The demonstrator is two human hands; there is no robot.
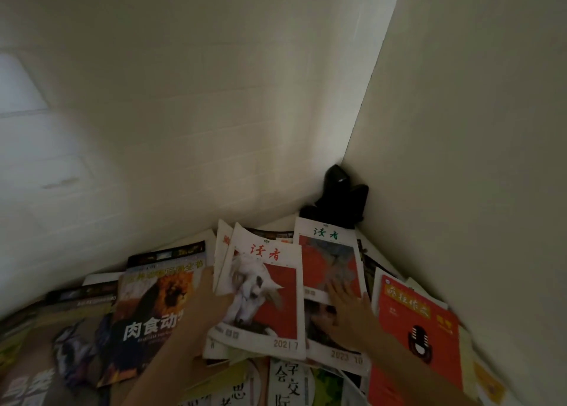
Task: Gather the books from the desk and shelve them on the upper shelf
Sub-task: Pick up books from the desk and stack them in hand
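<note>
Several books and magazines lie overlapping in a white corner. My left hand (206,298) holds the left edge of a red magazine with a white horse (270,298), which is lifted at that side with thinner issues under it. My right hand (346,307) rests flat, fingers spread, on a second red magazine (329,261) right of the first. An orange-red book with a microphone drawing (417,338) lies at the right. A dark book with a lion cover (153,307) lies left of my left hand, and a bird book (61,359) at the far left.
A black object (337,203) stands in the far corner behind the magazines. White walls (214,114) close the space at the back and the right. More printed sheets with black characters (288,384) lie at the near edge.
</note>
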